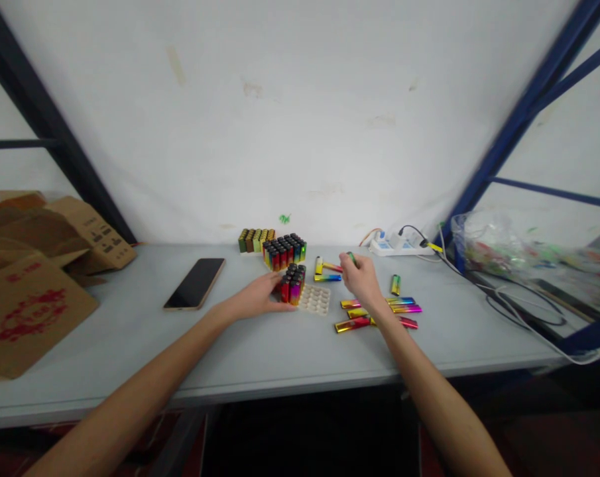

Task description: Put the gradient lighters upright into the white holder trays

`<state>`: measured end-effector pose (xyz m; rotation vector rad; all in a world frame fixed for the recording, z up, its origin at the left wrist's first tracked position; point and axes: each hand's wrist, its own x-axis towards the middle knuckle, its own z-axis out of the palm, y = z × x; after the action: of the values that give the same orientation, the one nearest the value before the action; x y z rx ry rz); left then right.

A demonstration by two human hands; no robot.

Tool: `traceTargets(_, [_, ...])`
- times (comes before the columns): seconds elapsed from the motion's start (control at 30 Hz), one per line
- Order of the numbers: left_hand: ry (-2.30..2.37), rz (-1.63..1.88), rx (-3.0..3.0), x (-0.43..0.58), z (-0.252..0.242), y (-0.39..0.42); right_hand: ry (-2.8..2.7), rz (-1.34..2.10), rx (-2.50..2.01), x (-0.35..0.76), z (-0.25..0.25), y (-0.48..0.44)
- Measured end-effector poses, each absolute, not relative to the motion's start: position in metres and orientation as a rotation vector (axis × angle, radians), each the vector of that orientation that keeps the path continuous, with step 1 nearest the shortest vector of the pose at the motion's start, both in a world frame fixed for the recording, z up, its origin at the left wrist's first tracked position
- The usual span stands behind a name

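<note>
A pale tray [315,300] with round hollows lies in the middle of the table. Upright lighters [292,286] in shiny colours fill its left part. Around their left side curls my left hand [260,295], thumb in front and fingers behind. My right hand [360,277] is closed just above the table, right of the tray, on a lighter [350,257] whose greenish end shows; the rest is hidden by the fingers. Below and beside this hand lie several loose rainbow lighters [353,324]. A few others, such as a blue-yellow lighter [327,278], lie behind the tray.
Behind the tray stand a block of colourful lighters [284,253] and a camouflage-patterned group [252,240]. A phone [195,283] lies to the left, near cardboard boxes [36,298]. A power strip [396,245], cables and plastic bags [493,242] are on the right.
</note>
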<state>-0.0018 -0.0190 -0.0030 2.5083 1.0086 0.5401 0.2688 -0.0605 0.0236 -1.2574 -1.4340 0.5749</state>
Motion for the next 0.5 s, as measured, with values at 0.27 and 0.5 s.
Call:
traceTargets(0.27, [1.006, 0.533, 2.513, -0.0021, -0.0039, -0.0188, -1.466, 0.513, -1.311, 0.2662, 0.0186, -0.0583])
traceTargets(0.5, [1.0, 0.546, 2.51, -0.0012, -0.0033, -0.0204, -1.649, 0.537, -1.272, 0.2681, 0.0175, -0.0586])
